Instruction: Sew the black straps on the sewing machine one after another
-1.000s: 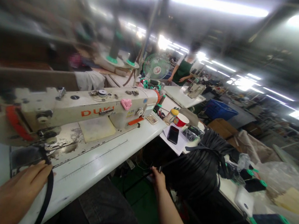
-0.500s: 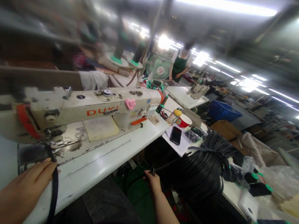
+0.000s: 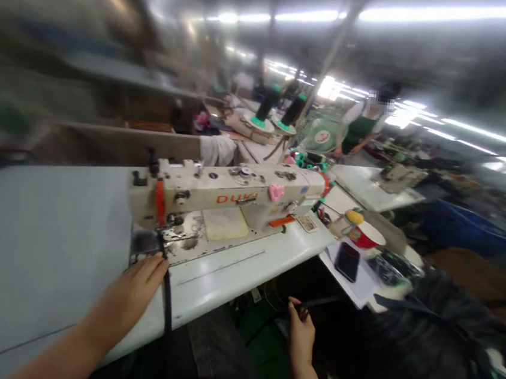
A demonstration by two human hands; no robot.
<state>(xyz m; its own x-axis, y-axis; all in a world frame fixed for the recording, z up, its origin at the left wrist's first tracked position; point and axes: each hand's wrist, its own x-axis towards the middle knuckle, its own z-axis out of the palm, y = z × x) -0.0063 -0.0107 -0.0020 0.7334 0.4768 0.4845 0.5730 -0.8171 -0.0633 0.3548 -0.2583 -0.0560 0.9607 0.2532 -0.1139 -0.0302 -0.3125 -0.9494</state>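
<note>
1. The white tabletop (image 3: pixel 62 242) spread under and beyond the left hand, far more of it showing on that side than half a second earlier, as the view had swung left.
2. The heap of black strapping (image 3: pixel 381 348) lay just right of the right hand, now smeared by blur where its coils had been distinct; the white device beyond it had left the picture.
3. The sewing machine (image 3: pixel 230 187) stood ahead of the left hand, its needle end just past the fingertips, much as before.
4. The left hand (image 3: pixel 137 286) lay palm down, fingers together over the strap, its place by the needle hardly altered; whether it gripped could not be told.
5. The right hand (image 3: pixel 301 336), below the table's front edge as before, kept its pinch on a black band (image 3: pixel 320 303) reaching toward the heap.
6. The phone (image 3: pixel 347 261) lay beyond and right of the right hand, unmoved on its paper (image 3: pixel 367 283).
7. The narrow strap (image 3: pixel 167 301) ran from the needle area, beneath the left fingertips, over the table's front edge.
</note>
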